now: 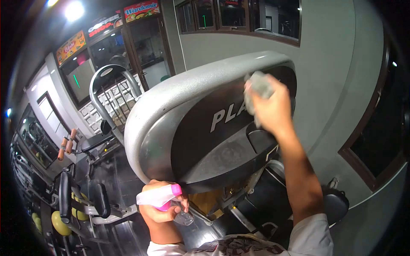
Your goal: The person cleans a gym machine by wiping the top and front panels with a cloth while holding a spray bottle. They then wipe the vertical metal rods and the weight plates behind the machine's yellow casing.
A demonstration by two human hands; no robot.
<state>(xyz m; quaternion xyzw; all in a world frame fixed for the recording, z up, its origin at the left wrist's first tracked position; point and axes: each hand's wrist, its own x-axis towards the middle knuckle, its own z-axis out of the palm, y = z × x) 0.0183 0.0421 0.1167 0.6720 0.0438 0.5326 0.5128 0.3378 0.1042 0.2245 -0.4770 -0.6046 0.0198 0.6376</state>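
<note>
My right hand (275,104) is closed around a greyish cloth (257,88) and presses it against the dark face of a large silver-and-black machine panel (192,128). White lettering on the panel shows "PLA"; the cloth and hand hide the rest. Low in front of the panel's lower left edge, my left hand (160,209) grips a spray bottle (159,197) with a pink and white trigger head. Its clear body shows below the fingers, and some fingers are hidden behind it.
A weight machine (113,89) with a curved silver frame stands behind on the left. Padded equipment (83,205) and yellow-green balls (61,222) are at lower left. A black seat pad (335,205) lies to the right, near the grey wall (324,77). Shop signs hang over the back doors.
</note>
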